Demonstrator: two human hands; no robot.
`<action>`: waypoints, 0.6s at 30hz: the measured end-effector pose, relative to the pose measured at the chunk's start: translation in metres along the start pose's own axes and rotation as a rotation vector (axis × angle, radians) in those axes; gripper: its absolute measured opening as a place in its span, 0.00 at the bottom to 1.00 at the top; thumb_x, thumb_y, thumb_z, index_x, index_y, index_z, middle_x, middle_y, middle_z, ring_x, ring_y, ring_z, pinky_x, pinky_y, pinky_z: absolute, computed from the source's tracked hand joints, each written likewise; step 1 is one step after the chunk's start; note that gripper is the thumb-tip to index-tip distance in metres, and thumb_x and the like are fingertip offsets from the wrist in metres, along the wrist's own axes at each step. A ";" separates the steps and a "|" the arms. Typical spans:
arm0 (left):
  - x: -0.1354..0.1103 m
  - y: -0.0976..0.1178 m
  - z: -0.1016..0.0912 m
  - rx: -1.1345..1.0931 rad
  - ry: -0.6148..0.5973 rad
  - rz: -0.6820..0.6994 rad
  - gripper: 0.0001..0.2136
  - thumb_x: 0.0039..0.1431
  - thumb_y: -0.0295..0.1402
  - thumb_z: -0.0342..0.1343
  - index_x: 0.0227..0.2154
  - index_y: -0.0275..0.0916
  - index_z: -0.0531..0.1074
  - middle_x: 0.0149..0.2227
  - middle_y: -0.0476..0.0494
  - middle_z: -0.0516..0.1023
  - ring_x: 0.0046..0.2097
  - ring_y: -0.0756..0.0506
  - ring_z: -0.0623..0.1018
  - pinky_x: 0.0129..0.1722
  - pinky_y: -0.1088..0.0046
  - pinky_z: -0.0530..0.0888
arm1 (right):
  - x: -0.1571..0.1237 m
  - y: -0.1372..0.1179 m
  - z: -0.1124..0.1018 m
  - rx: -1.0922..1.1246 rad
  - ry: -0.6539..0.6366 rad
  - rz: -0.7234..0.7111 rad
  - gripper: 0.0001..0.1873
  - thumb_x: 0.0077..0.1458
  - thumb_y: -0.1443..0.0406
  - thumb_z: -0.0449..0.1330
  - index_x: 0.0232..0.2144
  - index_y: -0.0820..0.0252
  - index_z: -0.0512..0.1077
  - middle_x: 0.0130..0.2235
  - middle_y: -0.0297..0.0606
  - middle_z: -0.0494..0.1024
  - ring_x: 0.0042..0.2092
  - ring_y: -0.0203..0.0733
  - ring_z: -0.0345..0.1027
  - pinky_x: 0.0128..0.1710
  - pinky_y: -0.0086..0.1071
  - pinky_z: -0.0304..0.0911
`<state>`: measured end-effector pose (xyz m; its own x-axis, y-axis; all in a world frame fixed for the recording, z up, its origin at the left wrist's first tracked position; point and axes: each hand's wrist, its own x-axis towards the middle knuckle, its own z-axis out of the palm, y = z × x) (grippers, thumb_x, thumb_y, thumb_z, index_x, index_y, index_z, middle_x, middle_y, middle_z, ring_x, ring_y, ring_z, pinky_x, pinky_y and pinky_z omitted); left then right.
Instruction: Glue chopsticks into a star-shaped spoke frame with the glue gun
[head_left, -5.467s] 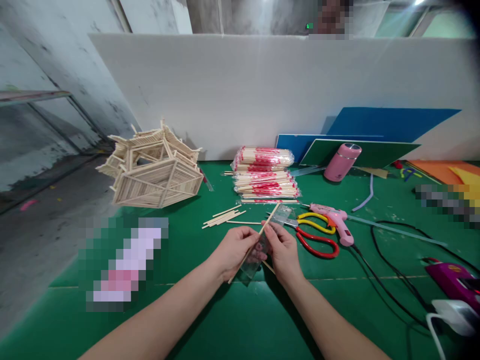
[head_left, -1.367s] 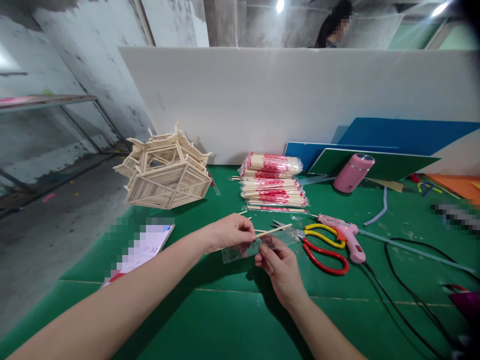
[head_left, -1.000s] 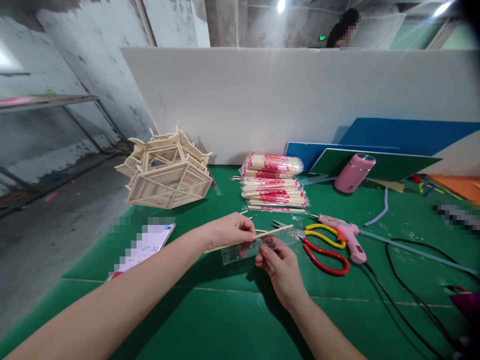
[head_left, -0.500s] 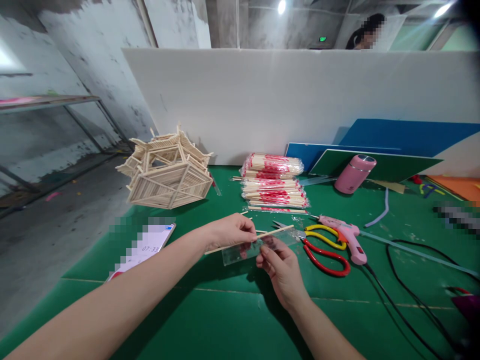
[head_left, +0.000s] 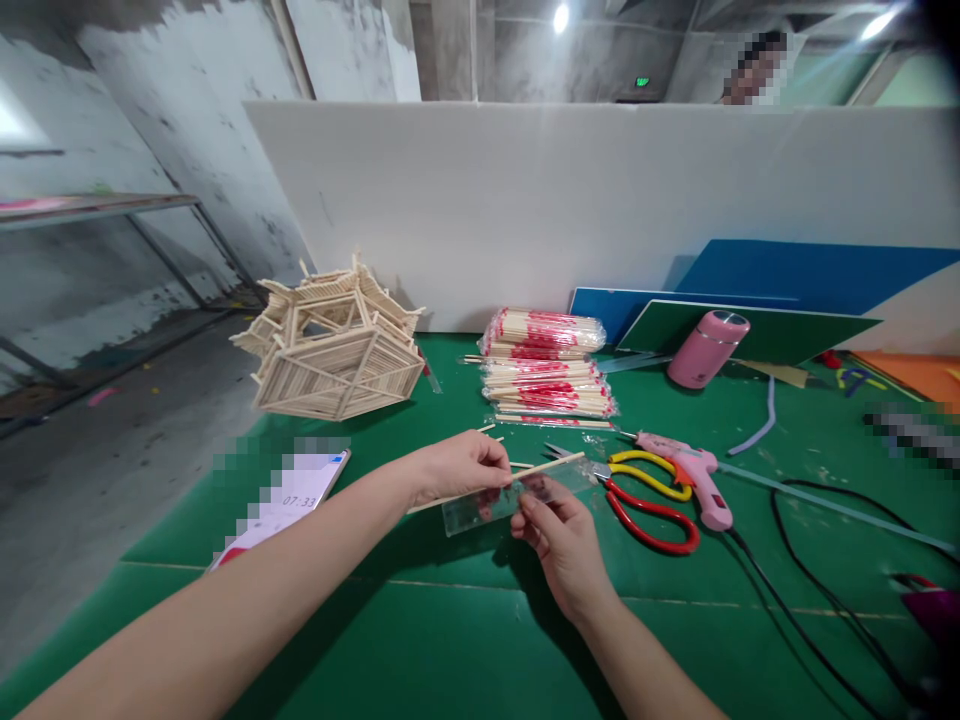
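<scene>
In the head view, my left hand (head_left: 472, 468) is closed in a pinch on a thin wooden stick (head_left: 553, 464), which runs slantwise past it. Just under the stick is a clear flat plastic piece (head_left: 466, 515). My right hand (head_left: 561, 535) pinches the lower edge of that plastic between thumb and fingers. Both hands are close together over the green table, and the stick lies along the plastic's upper edge. Pliers-like scissors (head_left: 652, 510) with one yellow and one red handle lie to the right of my right hand.
A pink glue gun (head_left: 701, 478) with a black cord lies at right, near a pink bottle (head_left: 709, 350). Packs of wrapped chopsticks (head_left: 551, 385) are behind my hands. A wooden stick structure (head_left: 337, 345) and a phone (head_left: 300, 490) sit at left. A white board (head_left: 487, 210) stands behind.
My hands, the stick and the plastic piece hold almost the same position. Behind the white board, a person's head has shifted to the right.
</scene>
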<state>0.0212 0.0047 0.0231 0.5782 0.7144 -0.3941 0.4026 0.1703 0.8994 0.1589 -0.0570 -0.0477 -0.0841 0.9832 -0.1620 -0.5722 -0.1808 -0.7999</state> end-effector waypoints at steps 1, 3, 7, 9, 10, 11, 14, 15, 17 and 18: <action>0.000 0.000 0.000 -0.005 -0.001 0.000 0.08 0.46 0.35 0.54 0.20 0.35 0.66 0.16 0.54 0.67 0.18 0.54 0.68 0.21 0.78 0.65 | 0.000 0.000 0.000 0.001 0.005 0.002 0.10 0.41 0.65 0.63 0.30 0.62 0.70 0.24 0.29 0.66 0.23 0.28 0.63 0.24 0.23 0.62; 0.000 -0.001 0.000 -0.014 0.000 0.001 0.08 0.45 0.35 0.54 0.21 0.35 0.66 0.16 0.54 0.67 0.19 0.54 0.68 0.21 0.78 0.65 | 0.000 -0.001 0.001 0.004 0.013 0.006 0.10 0.41 0.65 0.63 0.30 0.62 0.70 0.24 0.29 0.67 0.23 0.28 0.63 0.23 0.23 0.62; 0.000 -0.001 0.000 -0.001 -0.001 0.010 0.08 0.45 0.36 0.54 0.20 0.35 0.66 0.16 0.54 0.67 0.19 0.54 0.68 0.21 0.78 0.66 | 0.000 -0.001 0.002 0.002 0.010 0.004 0.10 0.41 0.65 0.63 0.29 0.62 0.71 0.24 0.29 0.67 0.23 0.28 0.63 0.24 0.23 0.62; 0.000 0.000 0.000 0.013 -0.004 0.010 0.08 0.46 0.36 0.53 0.20 0.35 0.66 0.16 0.54 0.68 0.19 0.54 0.68 0.22 0.78 0.66 | 0.000 -0.001 0.001 0.001 0.008 0.006 0.09 0.41 0.65 0.63 0.29 0.61 0.71 0.24 0.29 0.67 0.23 0.28 0.63 0.24 0.23 0.62; 0.000 0.000 0.000 0.022 -0.005 0.009 0.08 0.46 0.35 0.53 0.20 0.35 0.66 0.16 0.54 0.68 0.19 0.54 0.68 0.22 0.78 0.65 | 0.000 -0.001 0.001 0.001 0.008 0.008 0.09 0.41 0.65 0.63 0.29 0.61 0.71 0.24 0.29 0.67 0.23 0.28 0.63 0.24 0.23 0.62; 0.000 0.001 0.000 0.031 -0.005 0.005 0.08 0.46 0.35 0.53 0.20 0.35 0.66 0.16 0.54 0.68 0.19 0.54 0.68 0.22 0.78 0.65 | 0.000 -0.001 0.001 0.001 0.007 0.009 0.09 0.41 0.65 0.63 0.29 0.62 0.71 0.24 0.29 0.67 0.24 0.28 0.63 0.24 0.23 0.62; -0.001 0.003 0.000 0.051 -0.003 -0.006 0.08 0.46 0.35 0.53 0.21 0.35 0.66 0.16 0.54 0.68 0.18 0.53 0.69 0.22 0.78 0.64 | 0.000 -0.001 0.001 0.001 0.006 0.006 0.10 0.41 0.65 0.63 0.30 0.62 0.70 0.25 0.29 0.67 0.24 0.28 0.63 0.24 0.23 0.62; -0.002 0.003 -0.001 0.057 -0.001 -0.009 0.08 0.46 0.35 0.52 0.21 0.35 0.66 0.16 0.54 0.68 0.19 0.53 0.69 0.22 0.78 0.64 | 0.000 -0.001 0.001 0.002 0.006 0.006 0.10 0.41 0.65 0.63 0.30 0.62 0.70 0.25 0.30 0.67 0.23 0.28 0.62 0.24 0.24 0.62; -0.002 0.003 -0.001 0.070 -0.003 -0.014 0.08 0.46 0.36 0.53 0.21 0.35 0.66 0.16 0.54 0.68 0.19 0.53 0.69 0.22 0.78 0.64 | 0.000 0.000 0.001 0.002 0.007 0.006 0.10 0.41 0.65 0.63 0.30 0.62 0.70 0.24 0.30 0.67 0.23 0.28 0.62 0.24 0.23 0.62; -0.002 0.003 -0.001 0.073 -0.005 -0.016 0.08 0.45 0.36 0.53 0.21 0.35 0.66 0.16 0.54 0.68 0.19 0.53 0.69 0.23 0.77 0.64 | 0.001 0.000 0.001 0.001 0.008 0.007 0.10 0.41 0.65 0.63 0.29 0.62 0.70 0.24 0.29 0.67 0.23 0.28 0.62 0.24 0.23 0.62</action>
<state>0.0209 0.0047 0.0269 0.5748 0.7083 -0.4098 0.4625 0.1319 0.8768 0.1582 -0.0564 -0.0468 -0.0818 0.9816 -0.1726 -0.5724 -0.1881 -0.7981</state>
